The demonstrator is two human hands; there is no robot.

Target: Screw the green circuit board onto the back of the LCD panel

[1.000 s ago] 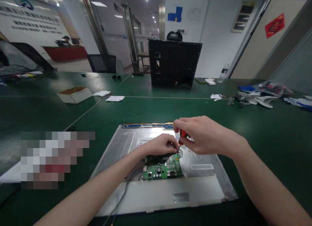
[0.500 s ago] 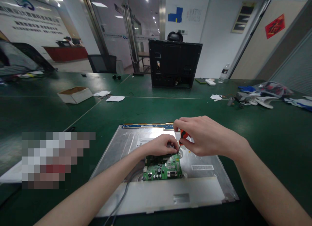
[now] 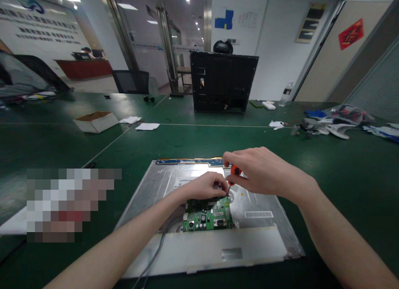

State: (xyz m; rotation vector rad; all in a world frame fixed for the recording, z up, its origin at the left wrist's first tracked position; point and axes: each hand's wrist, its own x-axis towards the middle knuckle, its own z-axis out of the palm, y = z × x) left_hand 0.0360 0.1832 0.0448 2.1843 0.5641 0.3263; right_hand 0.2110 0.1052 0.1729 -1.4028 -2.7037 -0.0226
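Observation:
My right hand (image 3: 260,170) is closed around the orange and black handle of a screwdriver (image 3: 236,170). Its thin shaft points down at the upper right corner of a green circuit board (image 3: 210,218). Beside the tip, my left hand (image 3: 209,185) is closed, thumb and fingers pinched together at the board's far edge. Whatever they hold is hidden or too small to make out. The board lies on the metal back of a flat display panel (image 3: 258,235), which has a blue strip board (image 3: 187,161) along its far edge. A grey cable (image 3: 156,253) runs from the board's left towards me.
A black monitor housing (image 3: 223,81) stands upright at the back of the green table (image 3: 193,139). An open white box (image 3: 97,123) and papers (image 3: 148,126) lie to the left. On the right are a bottle (image 3: 286,94) and a pile of bags and parts (image 3: 336,121).
The fingers of my right hand have shifted on the screwdriver handle, showing more of its end. My left hand, the circuit board and the panel have stayed in place.

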